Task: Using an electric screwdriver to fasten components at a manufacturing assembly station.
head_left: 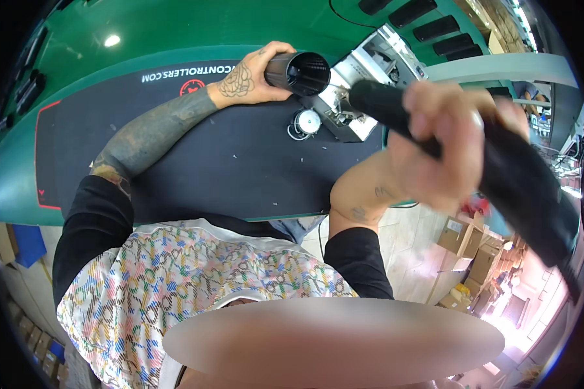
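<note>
My left hand (pixel 246 81) is wrapped round a hollow black cylinder (pixel 280 70), whose open end faces right. Blurred by motion, my right hand (pixel 448 139) grips a black corded electric screwdriver (pixel 522 175) raised close to the camera. The screwdriver's nose points left at the cylinder's open end; whether its tip touches the cylinder I cannot tell. Just below the cylinder, a small round part with a white top and a metal rim (pixel 305 123) sits on the black mat (pixel 188 162). Behind the screwdriver's nose is a metal machine (pixel 350 126), partly hidden.
Several black cylinders (pixel 412 11) lie at the far right of the green table (pixel 78 58), with more dark ones at its far left. Small pale bits dot the mat. Cardboard boxes (pixel 459 236) stand on the floor to the right.
</note>
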